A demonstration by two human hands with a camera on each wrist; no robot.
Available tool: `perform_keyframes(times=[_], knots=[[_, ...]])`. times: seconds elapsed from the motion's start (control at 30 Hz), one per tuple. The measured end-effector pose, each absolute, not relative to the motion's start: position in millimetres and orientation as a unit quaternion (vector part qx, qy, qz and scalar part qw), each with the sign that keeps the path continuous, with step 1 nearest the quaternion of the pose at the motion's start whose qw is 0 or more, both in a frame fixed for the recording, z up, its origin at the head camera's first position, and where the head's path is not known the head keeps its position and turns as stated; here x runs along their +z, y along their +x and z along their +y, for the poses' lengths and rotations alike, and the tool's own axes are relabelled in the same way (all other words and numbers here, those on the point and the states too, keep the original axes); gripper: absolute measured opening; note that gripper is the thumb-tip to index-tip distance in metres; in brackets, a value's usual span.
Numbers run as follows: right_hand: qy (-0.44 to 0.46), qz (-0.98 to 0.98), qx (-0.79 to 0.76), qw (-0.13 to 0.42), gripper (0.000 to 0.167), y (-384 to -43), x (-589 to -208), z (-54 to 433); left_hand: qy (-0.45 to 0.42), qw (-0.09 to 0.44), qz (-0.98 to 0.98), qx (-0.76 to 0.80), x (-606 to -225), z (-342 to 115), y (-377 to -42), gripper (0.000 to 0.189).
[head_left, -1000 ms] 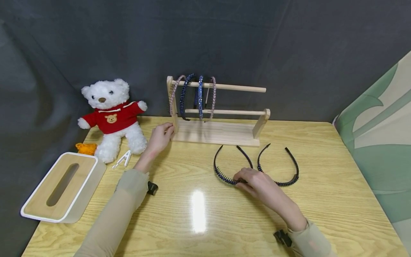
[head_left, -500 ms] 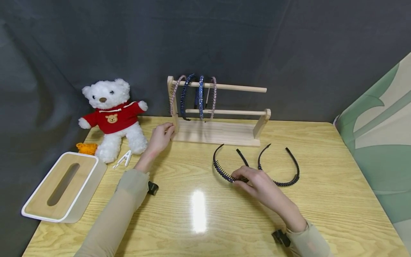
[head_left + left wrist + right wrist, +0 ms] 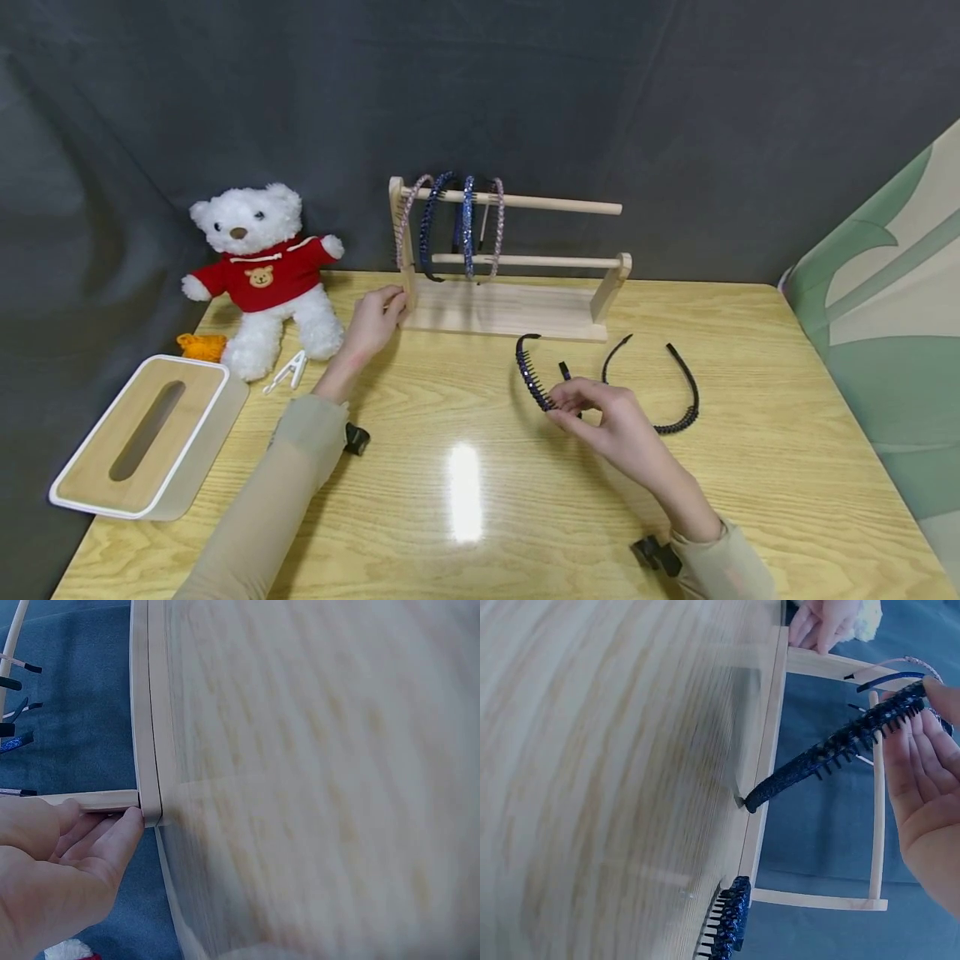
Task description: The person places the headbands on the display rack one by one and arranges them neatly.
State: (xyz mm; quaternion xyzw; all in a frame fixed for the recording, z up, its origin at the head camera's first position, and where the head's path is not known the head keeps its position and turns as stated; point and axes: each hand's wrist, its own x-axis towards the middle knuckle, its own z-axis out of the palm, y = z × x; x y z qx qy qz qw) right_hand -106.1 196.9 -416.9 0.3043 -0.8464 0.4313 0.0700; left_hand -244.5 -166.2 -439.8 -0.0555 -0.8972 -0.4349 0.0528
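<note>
My right hand (image 3: 611,421) pinches a dark blue toothed headband (image 3: 531,379) between thumb and fingers, lifted just above the table and tilted. Its comb teeth show in the right wrist view. Behind that hand, another dark headband (image 3: 692,400) lies on the table, partly hidden. My left hand (image 3: 371,321) grips the left end of a wooden headband stand (image 3: 502,308), low at the upright; the left wrist view has its fingertips (image 3: 133,819) against the wood by the base. On the stand's left half hang several headbands, among them a glittery blue one (image 3: 468,225) and a pink one (image 3: 499,221).
A white teddy bear (image 3: 273,279) in a red sweater sits at the back left. Near it lie a white A-shaped piece (image 3: 291,371), an orange item (image 3: 201,347) and a tissue box (image 3: 142,433) with a wooden lid. A dark curtain (image 3: 675,125) hangs behind the table.
My right hand has raised the pinched headband off the table and turned it, so its left arm now stands more upright. The left hand stays at the stand.
</note>
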Motion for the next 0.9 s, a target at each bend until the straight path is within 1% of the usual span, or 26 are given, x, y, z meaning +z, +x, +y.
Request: perform_keyframes(times=[0.2,0.47,0.63,0.9], knots=[[0.251,-0.828,0.496,0.067,0.019,-104,-412,197,-0.055,0.045,-0.898,-0.434,-439,-166,-246,0.03],[0.185,-0.788,0.585,0.048,0.017,-103,-402,200,-0.056,0.046,-0.895,-0.44,-439,-166,-245,0.029],[0.157,-0.763,0.625,0.048,0.013,-104,-396,202,-0.058,0.053,-0.897,-0.435,-439,-166,-245,0.029],[0.117,-0.736,0.664,0.055,0.015,-105,-389,200,-0.054,0.053,-0.897,-0.436,-439,-166,-244,0.03]])
